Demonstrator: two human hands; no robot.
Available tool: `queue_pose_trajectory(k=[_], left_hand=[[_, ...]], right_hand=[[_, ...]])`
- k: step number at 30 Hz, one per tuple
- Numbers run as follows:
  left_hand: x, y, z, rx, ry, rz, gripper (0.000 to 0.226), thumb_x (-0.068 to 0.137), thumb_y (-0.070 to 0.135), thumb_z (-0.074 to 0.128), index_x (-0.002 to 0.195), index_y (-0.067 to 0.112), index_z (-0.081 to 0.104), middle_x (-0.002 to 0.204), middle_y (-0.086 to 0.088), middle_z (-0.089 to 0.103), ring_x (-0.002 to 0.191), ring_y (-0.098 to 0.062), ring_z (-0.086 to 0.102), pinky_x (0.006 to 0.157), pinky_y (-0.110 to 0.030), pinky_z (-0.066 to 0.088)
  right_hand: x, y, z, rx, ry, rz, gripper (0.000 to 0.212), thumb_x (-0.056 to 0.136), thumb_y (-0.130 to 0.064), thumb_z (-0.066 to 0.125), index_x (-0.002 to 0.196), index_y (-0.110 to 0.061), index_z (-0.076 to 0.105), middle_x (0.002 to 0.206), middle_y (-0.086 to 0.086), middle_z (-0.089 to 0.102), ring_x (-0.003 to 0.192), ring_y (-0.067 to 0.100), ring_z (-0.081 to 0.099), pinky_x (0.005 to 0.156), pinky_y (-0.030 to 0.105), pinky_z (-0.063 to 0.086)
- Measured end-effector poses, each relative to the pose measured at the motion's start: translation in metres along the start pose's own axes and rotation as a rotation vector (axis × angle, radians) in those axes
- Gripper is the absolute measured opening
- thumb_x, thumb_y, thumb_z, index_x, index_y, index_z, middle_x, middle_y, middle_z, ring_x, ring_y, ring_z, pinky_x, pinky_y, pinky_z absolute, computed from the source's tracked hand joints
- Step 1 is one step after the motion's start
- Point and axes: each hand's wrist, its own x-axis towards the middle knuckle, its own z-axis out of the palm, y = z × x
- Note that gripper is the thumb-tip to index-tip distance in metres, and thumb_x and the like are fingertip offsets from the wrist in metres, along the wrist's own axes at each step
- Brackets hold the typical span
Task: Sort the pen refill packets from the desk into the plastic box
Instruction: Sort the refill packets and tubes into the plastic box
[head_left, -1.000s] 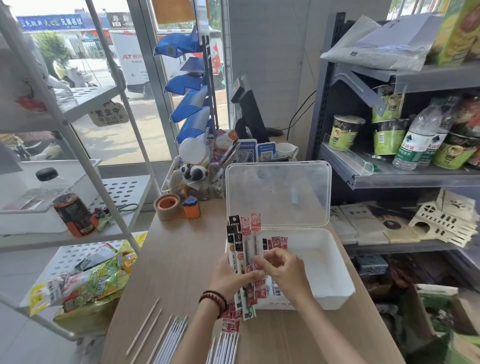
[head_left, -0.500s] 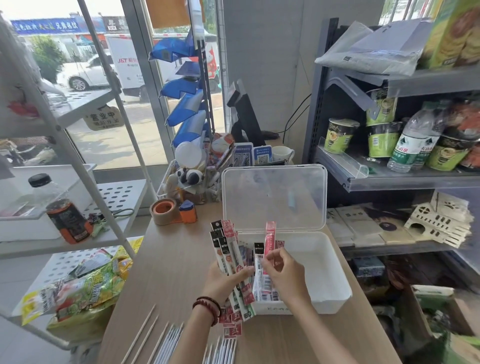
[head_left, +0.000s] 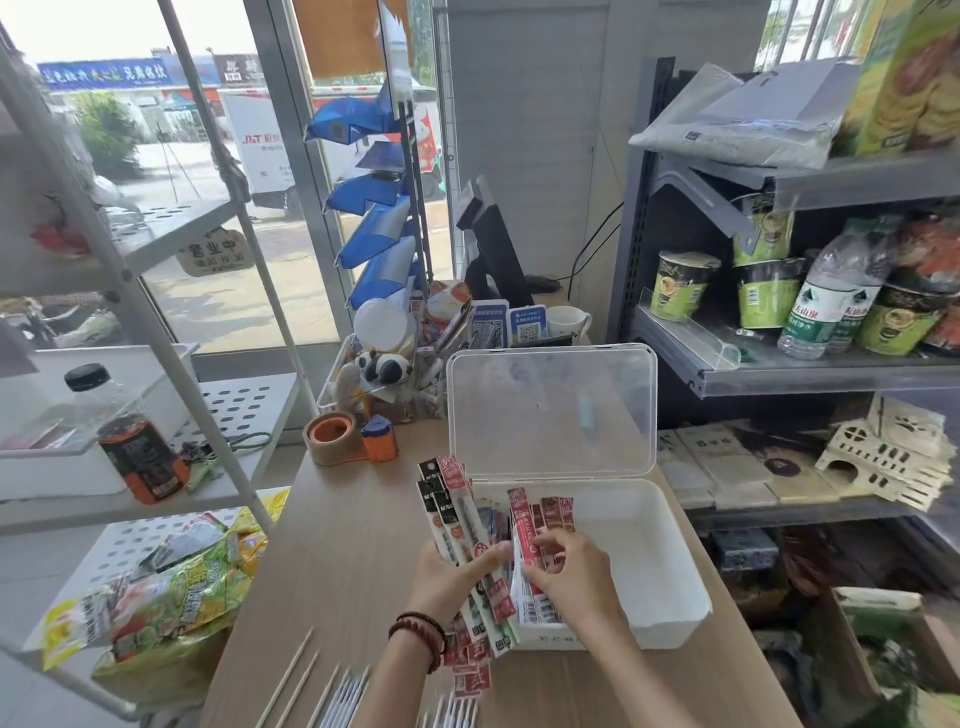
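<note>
My left hand (head_left: 451, 574) grips a fanned bunch of long pen refill packets (head_left: 453, 506), black and red at their tops, just left of the white plastic box (head_left: 660, 566). My right hand (head_left: 569, 569) pinches one red refill packet (head_left: 523, 525) over the left end of the box. Several more packets (head_left: 555, 512) stand inside that left end. The box's clear lid (head_left: 550, 410) stands upright behind it. The right part of the box shows bare white bottom.
Loose refill sticks (head_left: 340, 696) lie on the wooden desk (head_left: 343, 561) near its front edge. A tape roll (head_left: 332, 436) and an orange dispenser (head_left: 379, 441) sit behind. A white rack with snack bags (head_left: 156, 592) stands left, a grey shelf (head_left: 779, 364) right.
My right hand has lowered the red packet from upright above the box down toward the packets standing inside. My left hand keeps holding the bunch in the same place.
</note>
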Motion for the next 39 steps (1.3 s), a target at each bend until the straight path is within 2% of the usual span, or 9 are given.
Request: queue_pose_trajectory(k=[2, 6, 12, 16, 19, 26, 31, 33, 39], left_hand=[[0.0, 0.0, 0.0, -0.01, -0.004, 0.007, 0.027, 0.07, 0.019, 0.08, 0.091, 0.019, 0.062, 0.081, 0.007, 0.069, 0.061, 0.01, 0.064, 0.05, -0.005, 0.045], [-0.001, 0.001, -0.001, 0.004, -0.037, 0.013, 0.043, 0.062, 0.023, 0.085, 0.1, 0.016, 0.064, 0.085, 0.003, 0.073, 0.069, -0.001, 0.069, 0.056, -0.009, 0.049], [0.0, 0.0, 0.0, 0.054, -0.081, 0.022, 0.057, 0.056, 0.026, 0.089, 0.105, 0.018, 0.061, 0.088, 0.001, 0.073, 0.074, -0.007, 0.071, 0.059, -0.014, 0.051], [0.001, -0.002, 0.003, 0.101, -0.143, 0.047, 0.068, 0.051, 0.027, 0.091, 0.11, 0.019, 0.06, 0.093, 0.003, 0.073, 0.082, -0.004, 0.07, 0.067, -0.017, 0.054], [0.005, -0.007, 0.004, 0.088, -0.175, 0.065, 0.08, 0.047, 0.027, 0.093, 0.117, 0.015, 0.057, 0.101, 0.002, 0.072, 0.093, -0.008, 0.069, 0.08, -0.027, 0.057], [0.004, -0.008, 0.006, 0.058, -0.144, 0.074, 0.063, 0.058, 0.017, 0.088, 0.112, 0.012, 0.058, 0.098, -0.001, 0.073, 0.089, -0.009, 0.07, 0.072, -0.021, 0.055], [0.004, -0.006, 0.005, 0.084, -0.076, 0.033, 0.05, 0.062, 0.039, 0.081, 0.102, 0.015, 0.064, 0.09, 0.004, 0.073, 0.079, -0.003, 0.07, 0.066, -0.014, 0.052], [0.005, -0.007, 0.004, 0.088, -0.056, 0.021, 0.042, 0.066, 0.034, 0.081, 0.099, 0.014, 0.064, 0.087, 0.003, 0.072, 0.074, -0.001, 0.069, 0.06, -0.011, 0.05], [0.005, -0.008, 0.004, 0.057, 0.007, 0.029, 0.04, 0.068, 0.025, 0.082, 0.099, 0.009, 0.062, 0.082, 0.001, 0.072, 0.067, -0.002, 0.068, 0.057, -0.012, 0.05]], right_hand=[[0.0, -0.002, -0.001, -0.018, 0.011, 0.008, 0.034, 0.08, -0.035, 0.076, 0.111, -0.03, 0.064, 0.114, -0.011, 0.054, 0.102, 0.01, 0.06, 0.091, 0.024, 0.053], [-0.002, -0.009, -0.007, 0.085, 0.049, -0.067, 0.02, 0.085, -0.042, 0.069, 0.099, -0.027, 0.069, 0.099, -0.012, 0.063, 0.08, 0.003, 0.06, 0.07, 0.014, 0.05], [-0.009, -0.018, -0.014, 0.356, -0.064, -0.117, 0.033, 0.08, -0.059, 0.06, 0.088, -0.03, 0.072, 0.066, -0.017, 0.068, 0.051, -0.003, 0.053, 0.054, 0.015, 0.042], [-0.009, -0.017, -0.016, 0.373, -0.069, -0.125, 0.037, 0.07, -0.069, 0.064, 0.082, -0.036, 0.073, 0.079, -0.017, 0.072, 0.072, 0.002, 0.066, 0.071, 0.027, 0.056], [-0.011, -0.017, -0.016, 0.289, -0.125, -0.143, 0.041, 0.06, -0.075, 0.068, 0.081, -0.039, 0.072, 0.08, -0.018, 0.072, 0.073, 0.004, 0.067, 0.07, 0.028, 0.058], [-0.008, -0.014, -0.013, 0.3, -0.11, -0.089, 0.028, 0.073, -0.052, 0.077, 0.082, -0.028, 0.068, 0.078, -0.011, 0.072, 0.071, 0.007, 0.069, 0.069, 0.031, 0.06], [-0.006, -0.013, -0.014, 0.393, 0.018, -0.047, 0.022, 0.087, -0.023, 0.068, 0.075, -0.014, 0.052, 0.064, 0.001, 0.062, 0.063, 0.013, 0.066, 0.052, 0.024, 0.045], [-0.006, -0.013, -0.013, 0.407, 0.035, -0.039, 0.023, 0.087, -0.023, 0.066, 0.074, -0.016, 0.048, 0.065, 0.006, 0.058, 0.062, 0.019, 0.061, 0.052, 0.024, 0.042], [-0.006, -0.012, -0.013, 0.372, 0.045, -0.048, 0.017, 0.089, -0.023, 0.064, 0.079, -0.017, 0.051, 0.064, -0.005, 0.051, 0.05, 0.002, 0.043, 0.054, 0.023, 0.044]])
